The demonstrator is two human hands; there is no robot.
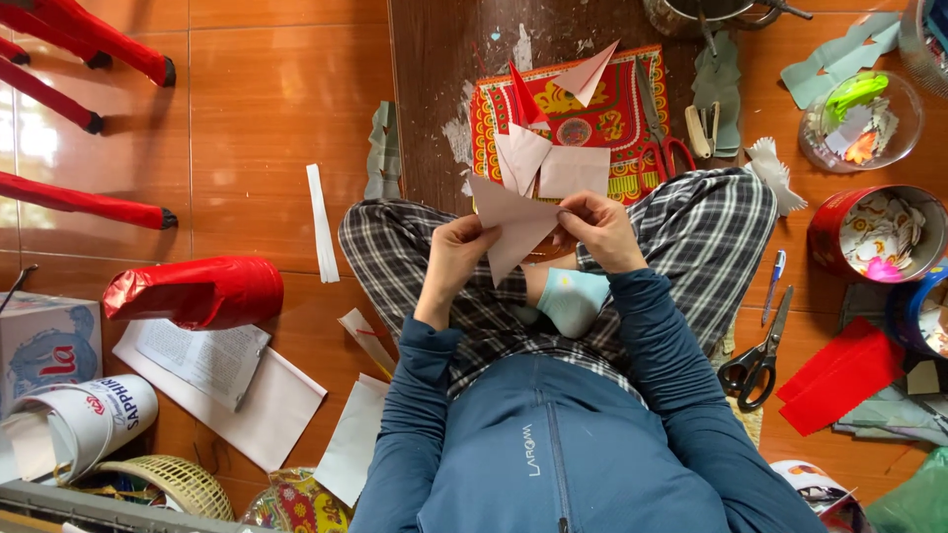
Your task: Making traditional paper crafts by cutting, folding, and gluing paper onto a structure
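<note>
Nearby, black scissors (755,363) (floor), red tin (875,234), folded paper (513,225)

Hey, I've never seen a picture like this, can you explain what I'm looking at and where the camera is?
There is no machine here. A person sits cross-legged on an orange tiled floor, and one camera worn on their head looks straight down, so you see their own arms and lap. The left hand and right hand together hold a folded pale pink paper piece. In front lies a red and yellow patterned sheet with more folded pieces, and red-handled scissors. Black scissors, a blue pen and a red tin of paper scraps lie to the right.
</note>
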